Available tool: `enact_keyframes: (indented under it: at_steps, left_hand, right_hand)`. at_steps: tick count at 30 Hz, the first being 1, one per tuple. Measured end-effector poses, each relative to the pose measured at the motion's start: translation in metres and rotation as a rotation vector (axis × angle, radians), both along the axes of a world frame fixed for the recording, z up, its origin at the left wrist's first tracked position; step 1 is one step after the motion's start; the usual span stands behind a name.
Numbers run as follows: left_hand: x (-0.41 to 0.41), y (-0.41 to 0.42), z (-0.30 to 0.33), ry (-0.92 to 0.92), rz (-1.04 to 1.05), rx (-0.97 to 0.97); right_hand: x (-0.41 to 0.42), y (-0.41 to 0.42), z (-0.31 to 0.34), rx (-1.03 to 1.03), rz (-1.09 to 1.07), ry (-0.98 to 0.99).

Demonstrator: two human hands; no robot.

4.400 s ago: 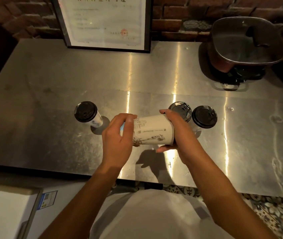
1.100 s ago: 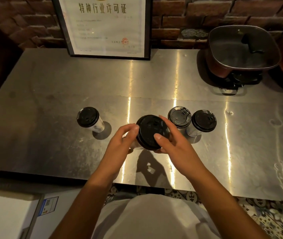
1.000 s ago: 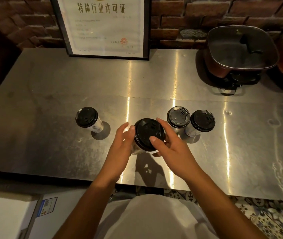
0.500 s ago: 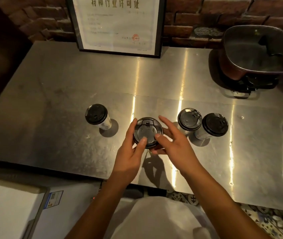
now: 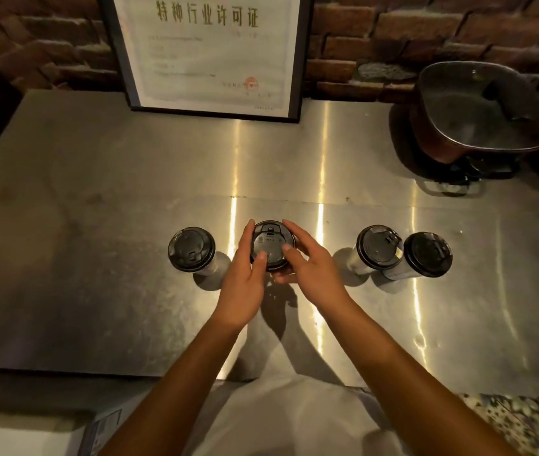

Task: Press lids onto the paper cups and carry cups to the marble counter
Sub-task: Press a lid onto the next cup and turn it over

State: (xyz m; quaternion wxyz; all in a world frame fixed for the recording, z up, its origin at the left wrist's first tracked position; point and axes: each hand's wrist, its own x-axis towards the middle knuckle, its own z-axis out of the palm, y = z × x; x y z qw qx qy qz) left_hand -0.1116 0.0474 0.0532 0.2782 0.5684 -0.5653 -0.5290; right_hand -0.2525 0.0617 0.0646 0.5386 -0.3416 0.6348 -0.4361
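While both hands work the centre cup [image 5: 269,245], it stands upright on the steel counter [image 5: 97,291], long axis vertical, straight ahead of the body and between the hands. Left hand [image 5: 245,278] wraps the lid's left rim, fingers curled, thumb pressing on the black lid [image 5: 269,238]. Right hand [image 5: 307,264] cups the right rim the same way, thumb on top. Neither hand is nearer; grip is symmetric, so either could lift. Judgement: lid is being seated; next move is likely a lift straight up.

One lidded cup [image 5: 191,250] stands just left. Two lidded cups [image 5: 379,248] [image 5: 427,255] touch each other on the right.

Framed certificate [image 5: 209,51] leans on the brick wall [image 5: 393,34]. Covered pan [image 5: 478,116] sits far right. Lighting dim. Marble counter not in view.
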Motion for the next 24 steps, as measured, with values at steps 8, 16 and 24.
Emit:
enact_keyframes:
  at_steps: [8, 16, 24]
  left_hand:
    - [0.017, -0.024, -0.029, -0.001, -0.131, 0.045]
    - [0.021, -0.027, -0.044, -0.046, -0.143, 0.046]
    - [0.018, -0.026, -0.044, -0.059, -0.081, 0.073]
  right_hand:
    - [0.02, -0.016, -0.023, 0.104, -0.057, 0.06]
    - [0.026, -0.016, -0.034, 0.199, 0.014, 0.17]
    - [0.013, -0.014, -0.036, 0.217, 0.186, 0.25]
